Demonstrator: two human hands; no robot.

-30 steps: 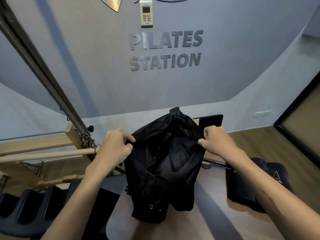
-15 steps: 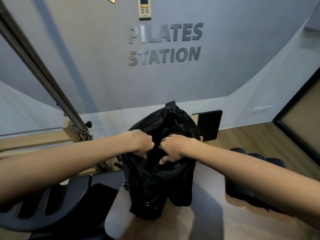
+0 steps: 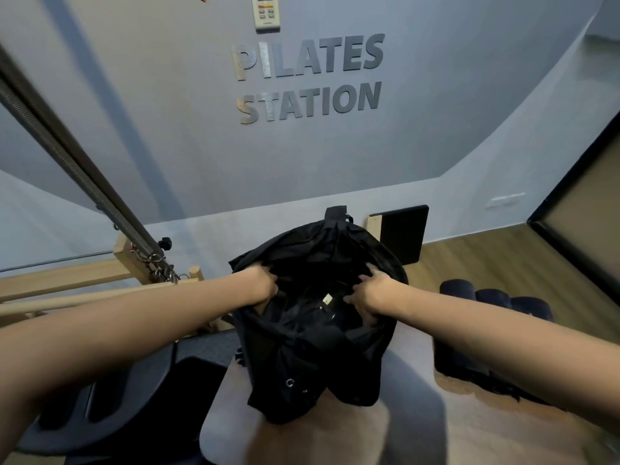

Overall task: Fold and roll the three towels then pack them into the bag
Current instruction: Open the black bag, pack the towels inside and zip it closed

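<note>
Between the two hands stands the black bag [image 3: 318, 330], upright on the desk [image 3: 412, 427] with its mouth facing up. The left hand [image 3: 263, 285] grips the left side of the rim, fingers curled over the fabric; the right hand [image 3: 370, 297] grips the right side in the same way, and between them the opening is spread wide. Inside, only dark lining and a small pale tag show; whether any towel is already in there cannot be told.

The bag looks like thin, soft cloth, light and floppy. It will likely sag shut as soon as the rim is released, so the hem at the mouth is the sensible place to hold, one side pinned open while the other hand feeds a roll in. Rolled towels should be soft and compressible, but may unroll if grasped loosely at one end; a grip round the middle seems safer.

Right of the right hand, three dark rolls [image 3: 479, 297] lie side by side, apparently the towels, within easy reach. Left of the left hand stand a wooden frame [image 3: 124, 270] with a spring [image 3: 67, 152] and chain, and a dark padded seat [image 3: 141, 394] below. None of this blocks the path from rolls to bag.
</note>
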